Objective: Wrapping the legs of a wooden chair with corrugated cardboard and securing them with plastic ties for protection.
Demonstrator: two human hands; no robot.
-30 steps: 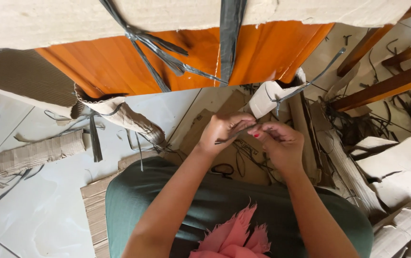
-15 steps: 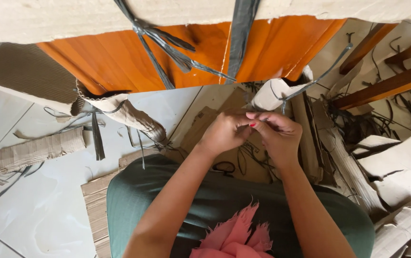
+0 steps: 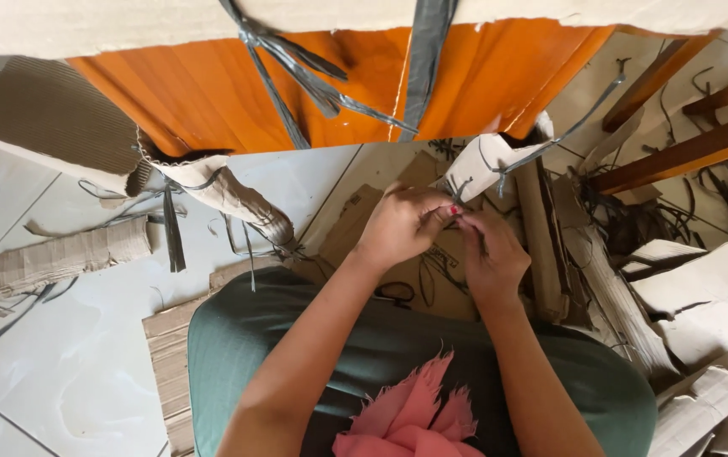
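Both hands drifted slightly right since earlier; left hand (image 3: pixel 404 227) and right hand (image 3: pixel 489 258) fingers pinched together on thin grey plastic strap (image 3: pixel 464 196), near rolled beige cardboard bundle (image 3: pixel 484 165), above floor.

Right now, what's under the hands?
Under the left hand and right hand, flat brown cardboard with loose dark strapping loops. Whatever lies directly beneath the palms is covered.

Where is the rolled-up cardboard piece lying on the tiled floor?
In the head view the rolled cardboard lies at the far left on the floor tiles, left of the left hand and below the orange panel, with loose grey straps beside it.
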